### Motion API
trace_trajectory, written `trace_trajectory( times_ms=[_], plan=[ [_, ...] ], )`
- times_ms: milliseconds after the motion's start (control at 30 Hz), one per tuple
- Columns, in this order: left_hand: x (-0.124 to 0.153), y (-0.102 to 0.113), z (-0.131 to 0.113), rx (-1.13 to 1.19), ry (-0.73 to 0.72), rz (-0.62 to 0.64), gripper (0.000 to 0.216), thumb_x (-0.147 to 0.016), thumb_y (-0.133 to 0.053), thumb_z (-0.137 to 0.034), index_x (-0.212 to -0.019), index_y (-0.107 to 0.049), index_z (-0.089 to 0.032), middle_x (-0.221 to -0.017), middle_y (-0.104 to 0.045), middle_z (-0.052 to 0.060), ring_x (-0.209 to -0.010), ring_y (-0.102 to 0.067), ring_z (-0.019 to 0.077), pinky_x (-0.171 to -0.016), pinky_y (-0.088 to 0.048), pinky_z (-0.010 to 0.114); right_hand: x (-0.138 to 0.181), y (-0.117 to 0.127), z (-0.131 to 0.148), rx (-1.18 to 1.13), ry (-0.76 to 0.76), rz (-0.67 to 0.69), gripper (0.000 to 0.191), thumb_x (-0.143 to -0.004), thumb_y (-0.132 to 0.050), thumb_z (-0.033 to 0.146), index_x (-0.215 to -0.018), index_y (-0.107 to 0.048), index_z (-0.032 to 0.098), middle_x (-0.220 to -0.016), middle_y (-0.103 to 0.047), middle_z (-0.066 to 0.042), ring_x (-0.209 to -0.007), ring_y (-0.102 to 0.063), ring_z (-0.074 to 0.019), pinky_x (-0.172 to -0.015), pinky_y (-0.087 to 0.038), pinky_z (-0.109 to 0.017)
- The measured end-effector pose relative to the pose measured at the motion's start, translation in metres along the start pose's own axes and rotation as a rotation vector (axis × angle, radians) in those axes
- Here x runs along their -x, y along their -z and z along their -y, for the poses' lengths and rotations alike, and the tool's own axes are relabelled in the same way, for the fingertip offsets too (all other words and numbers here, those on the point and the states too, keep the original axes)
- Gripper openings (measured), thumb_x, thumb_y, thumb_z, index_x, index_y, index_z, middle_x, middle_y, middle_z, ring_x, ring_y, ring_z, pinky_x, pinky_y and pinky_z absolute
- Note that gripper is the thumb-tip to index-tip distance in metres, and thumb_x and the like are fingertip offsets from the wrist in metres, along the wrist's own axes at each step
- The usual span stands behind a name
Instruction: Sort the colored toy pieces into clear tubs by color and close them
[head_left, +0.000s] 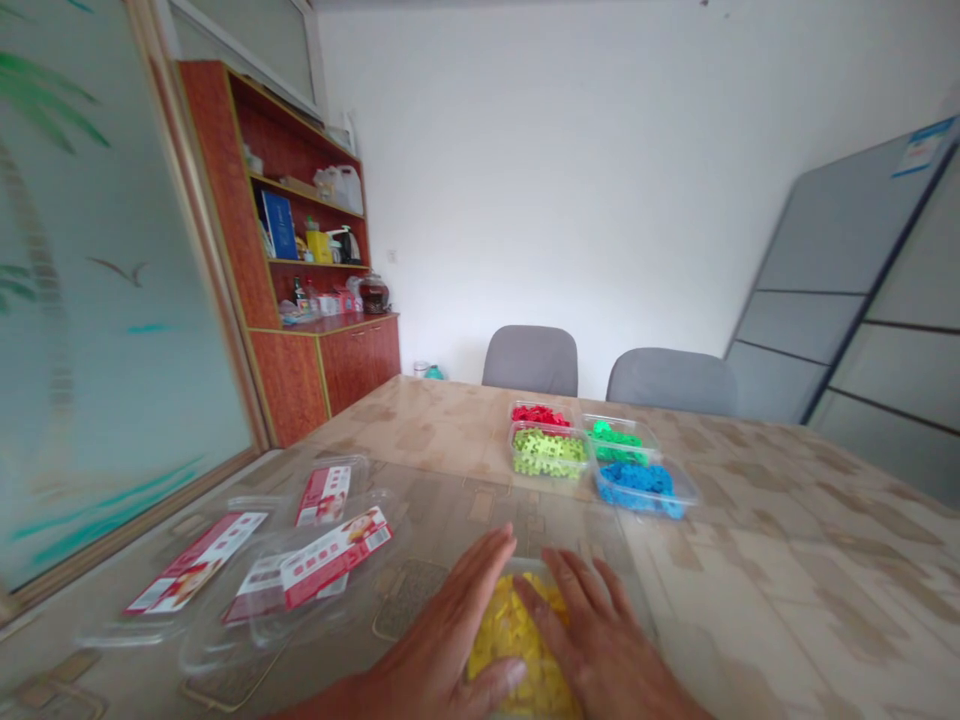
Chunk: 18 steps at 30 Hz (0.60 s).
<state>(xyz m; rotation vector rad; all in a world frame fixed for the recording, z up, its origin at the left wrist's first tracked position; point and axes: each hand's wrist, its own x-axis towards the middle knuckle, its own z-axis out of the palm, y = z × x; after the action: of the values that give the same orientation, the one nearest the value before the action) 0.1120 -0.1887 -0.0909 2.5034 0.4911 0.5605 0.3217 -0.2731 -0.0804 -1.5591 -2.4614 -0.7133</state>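
Observation:
A clear plastic box of yellow pieces (517, 625) stands at the near edge of the table. My left hand (450, 630) lies flat along the box's left side, fingers stretched out and thumb resting on the yellow pieces. My right hand (592, 630) lies flat over the box's right side, fingers spread. Neither hand grips anything. Further back stand clear boxes of red pieces (538, 414), light green pieces (549, 452), green pieces (616, 441) and blue pieces (639, 487), all open.
Several clear lids with red and white labels (330, 560) lie on the table (787, 560) to the left of my hands. Two grey chairs (531, 360) stand at the far side. A wooden cabinet (315, 300) is at the left, grey panels (862, 290) lean at the right.

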Motion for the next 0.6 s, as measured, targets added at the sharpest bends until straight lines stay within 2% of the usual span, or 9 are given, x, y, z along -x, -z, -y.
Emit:
trace_trajectory(
  times_ms=[167,300,433,500,600],
  plan=[
    [-0.006,-0.012,0.007,-0.011,-0.170,-0.103,0.065,-0.095,-0.032,-0.044,-0.147,0.003,-0.027,-0.156,-0.001,0.007,-0.141,-0.009,0.0315,-0.112,-0.019,0.052,0.008,0.007,-0.009,-0.101,-0.057,-0.008,0.080,-0.073,-0.066,0.022,-0.144,-0.030,0.026,-0.128,-0.057,-0.020,-0.115,-0.055,-0.0382,-0.087,-0.050,-0.055],
    [-0.008,-0.007,-0.001,-0.039,-0.178,-0.085,0.064,-0.095,-0.032,-0.045,-0.147,0.001,-0.029,-0.156,0.001,0.006,-0.141,-0.008,0.0313,-0.112,-0.020,0.051,0.035,0.021,-0.038,-0.218,-0.119,0.032,0.089,-0.066,-0.069,0.029,-0.145,-0.028,0.023,-0.140,-0.043,-0.019,-0.126,-0.042,-0.0392,-0.094,-0.044,-0.056],
    [-0.007,0.001,-0.012,-0.052,-0.060,-0.035,0.063,-0.095,-0.037,-0.036,-0.145,0.002,-0.035,-0.156,0.000,0.003,-0.141,-0.010,0.0288,-0.112,-0.023,0.048,0.080,0.023,-0.096,-0.187,-0.241,0.050,0.081,-0.073,-0.064,0.038,-0.145,-0.027,0.028,-0.145,-0.037,-0.014,-0.129,-0.037,-0.0369,-0.098,-0.039,-0.058],
    [-0.007,0.002,-0.014,-0.055,-0.039,-0.023,0.062,-0.095,-0.037,-0.033,-0.145,0.001,-0.036,-0.156,-0.001,0.002,-0.141,-0.011,0.0286,-0.112,-0.024,0.048,0.108,0.020,-0.135,-0.135,-0.362,0.073,0.074,-0.075,-0.063,0.045,-0.142,-0.035,0.029,-0.140,-0.044,-0.014,-0.125,-0.043,-0.0345,-0.098,-0.040,-0.053],
    [-0.009,-0.003,-0.009,-0.062,-0.026,-0.002,0.063,-0.095,-0.037,-0.030,-0.144,0.001,-0.036,-0.156,-0.001,0.003,-0.141,-0.011,0.0288,-0.111,-0.024,0.049,0.152,0.012,-0.198,-0.037,-0.558,0.037,0.065,-0.076,-0.060,0.055,-0.132,-0.049,0.026,-0.131,-0.054,-0.016,-0.115,-0.052,-0.0345,-0.092,-0.043,-0.050]
  ],
)
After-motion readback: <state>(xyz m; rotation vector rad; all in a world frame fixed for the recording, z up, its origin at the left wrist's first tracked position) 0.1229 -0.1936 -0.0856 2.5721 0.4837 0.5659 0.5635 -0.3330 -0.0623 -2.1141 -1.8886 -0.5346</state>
